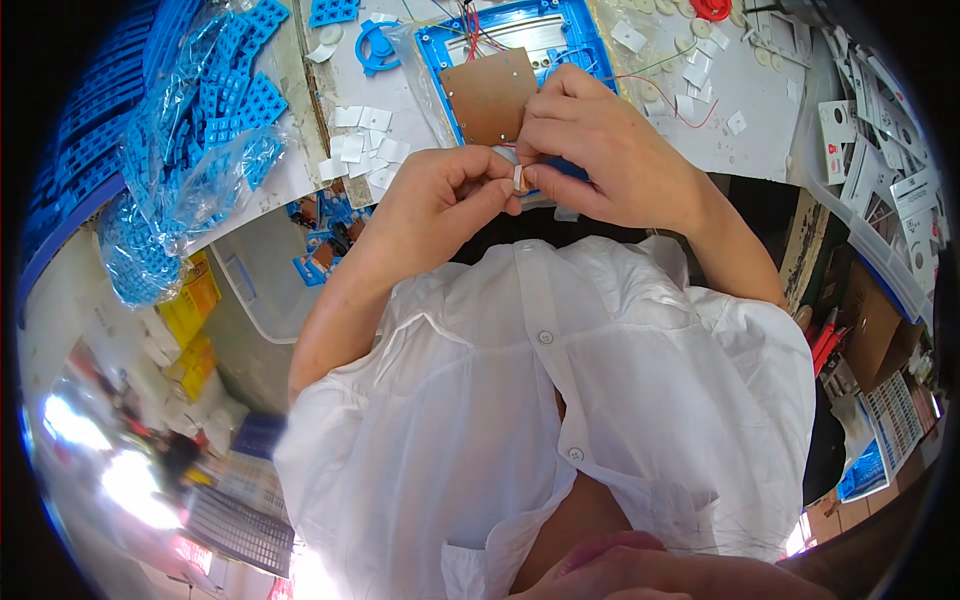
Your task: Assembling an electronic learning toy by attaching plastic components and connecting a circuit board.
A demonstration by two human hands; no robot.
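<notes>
My left hand (pixel 440 200) and my right hand (pixel 610 150) meet at the near edge of a blue plastic casing (pixel 590 35). Between their fingertips is a small white piece (pixel 518 178), too small to name exactly. The left fingers are closed on it in a pinch. My right thumb and forefinger press together at its other side; whether they grip the same piece is partly hidden. A brown circuit board (pixel 488 95) lies tilted over the casing, close to my right knuckles. Thin red and other coloured wires (pixel 472 25) run from the casing's far side.
Small white square pieces (pixel 375 120) lie scattered left of the casing, near a blue ring (pixel 377 48). Blue keypad parts (pixel 225 100) in clear bags fill the left. A clear bin (pixel 870 225) of white printed panels stands at right. Another bin (pixel 265 290) sits below the table's left edge.
</notes>
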